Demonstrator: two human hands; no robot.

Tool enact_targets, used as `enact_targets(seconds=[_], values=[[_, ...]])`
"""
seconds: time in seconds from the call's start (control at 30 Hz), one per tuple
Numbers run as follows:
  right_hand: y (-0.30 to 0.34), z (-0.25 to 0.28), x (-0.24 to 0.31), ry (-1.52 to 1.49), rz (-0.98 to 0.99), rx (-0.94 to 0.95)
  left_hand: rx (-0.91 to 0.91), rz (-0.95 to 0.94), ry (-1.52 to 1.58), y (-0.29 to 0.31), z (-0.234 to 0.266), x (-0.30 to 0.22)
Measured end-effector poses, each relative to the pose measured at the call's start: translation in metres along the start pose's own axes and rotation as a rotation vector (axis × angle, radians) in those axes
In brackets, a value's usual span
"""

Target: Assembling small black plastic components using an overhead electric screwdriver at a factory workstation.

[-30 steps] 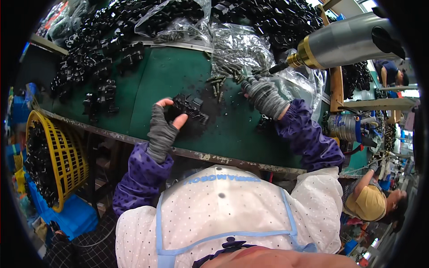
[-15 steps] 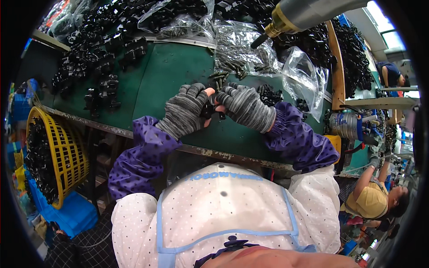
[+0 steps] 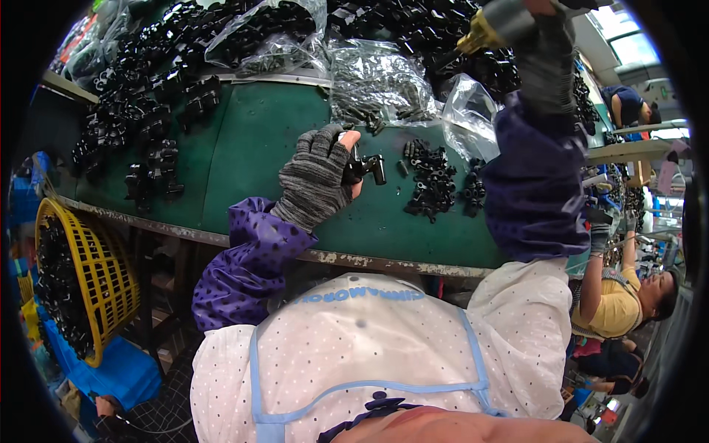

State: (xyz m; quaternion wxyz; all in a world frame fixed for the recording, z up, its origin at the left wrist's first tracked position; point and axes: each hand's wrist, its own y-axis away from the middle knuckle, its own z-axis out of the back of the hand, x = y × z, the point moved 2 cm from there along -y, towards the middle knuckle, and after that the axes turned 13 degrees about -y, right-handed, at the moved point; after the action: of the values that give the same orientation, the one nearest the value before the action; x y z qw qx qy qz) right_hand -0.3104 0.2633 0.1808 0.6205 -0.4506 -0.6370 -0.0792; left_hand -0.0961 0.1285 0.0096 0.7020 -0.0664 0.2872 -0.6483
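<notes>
My left hand [image 3: 316,177], in a grey knitted glove with bare fingertips, is closed around a small glossy black part [image 3: 377,168] above the green table. One stubby arm of the part sticks out to the right; the rest is hidden by the fingers. My right hand [image 3: 548,55], gloved alike, is raised at the upper right, closed around a hanging power screwdriver [image 3: 493,26] with a brass-coloured nose. Some of its fingers are cut off by the picture's edge. The tool's tip points down to the left, over heaped black parts and apart from the held part.
A clear bag of small screws or pins [image 3: 380,81] lies behind my left hand. Small black fittings [image 3: 432,184] sit to its right. Heaped black clamps [image 3: 159,122] cover the table's far left. A yellow basket [image 3: 111,280] stands lower left; a co-worker [image 3: 617,299] is at right.
My right hand has left the black part and risen to the upper right, onto the power screwdriver. My left hand keeps the part. The small fittings that my right hand covered now show.
</notes>
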Motion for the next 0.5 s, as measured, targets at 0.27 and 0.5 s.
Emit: enact_targets(seconds=[0.27, 0.5], values=[[0.049, -0.052, -0.054, -0.723, -0.093, 0.335, -0.047, -0.064, 0.002, -0.009, -0.006, -0.002], [0.056, -0.077, -0.033, -0.808, 0.043, 0.380, -0.083, -0.060, 0.040, -0.010, -0.001, -0.006]])
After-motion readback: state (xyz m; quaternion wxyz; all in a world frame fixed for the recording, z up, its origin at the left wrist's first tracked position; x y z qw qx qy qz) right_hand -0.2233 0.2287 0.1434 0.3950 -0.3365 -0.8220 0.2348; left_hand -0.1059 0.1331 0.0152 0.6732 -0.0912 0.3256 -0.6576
